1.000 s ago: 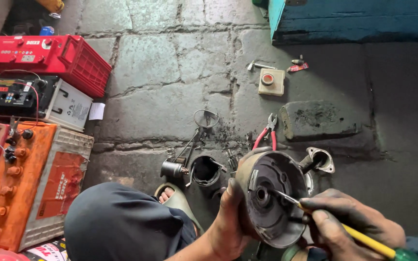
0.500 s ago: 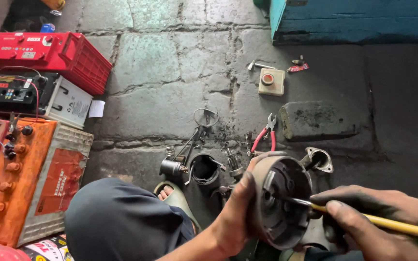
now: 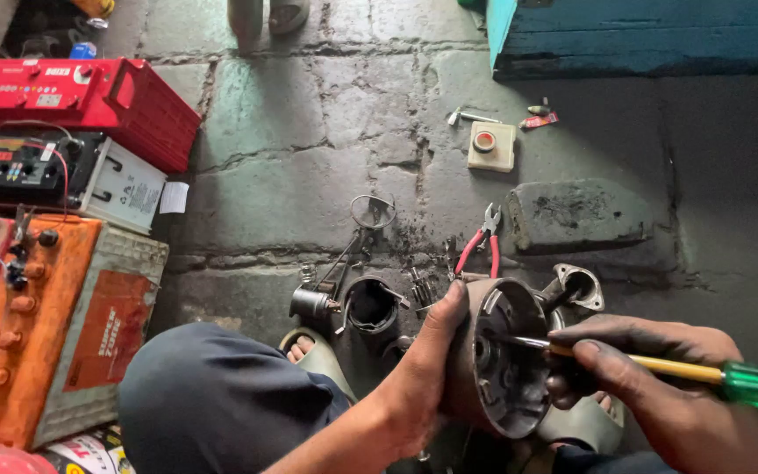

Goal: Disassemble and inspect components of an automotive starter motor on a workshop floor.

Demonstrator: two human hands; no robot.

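Head view looks down on a stone-slab floor (image 3: 309, 175), grimy and cracked, with a blue wooden box (image 3: 642, 35) along its far right edge. At the left stand batteries: an orange one (image 3: 37, 333) nearest, a black-and-white one (image 3: 54, 175) behind it, and a red one (image 3: 81, 96) farthest. A knee in dark cloth (image 3: 221, 404) fills the lower middle, with a pale green sandal (image 3: 318, 355) just beyond it.

Low and right of centre sits the round metal housing (image 3: 497, 360), dirty grey and hollow, its open side turned up toward the camera. The left hand (image 3: 423, 369) is clamped on its left rim, thumb stretched up along the edge. The right hand (image 3: 651, 386), blackened with grease, is closed around a screwdriver (image 3: 660, 367) with a yellow shaft and green handle; its metal tip reaches inside the housing.

On the floor just beyond lie a short black cylinder (image 3: 370, 303), a small metal flange (image 3: 576, 285), red-handled pliers (image 3: 482, 241), a wire ring (image 3: 372, 211) and scattered bolts. Farther off rest a flat grey block (image 3: 581, 215) and a small cream box with a red button (image 3: 490, 145).
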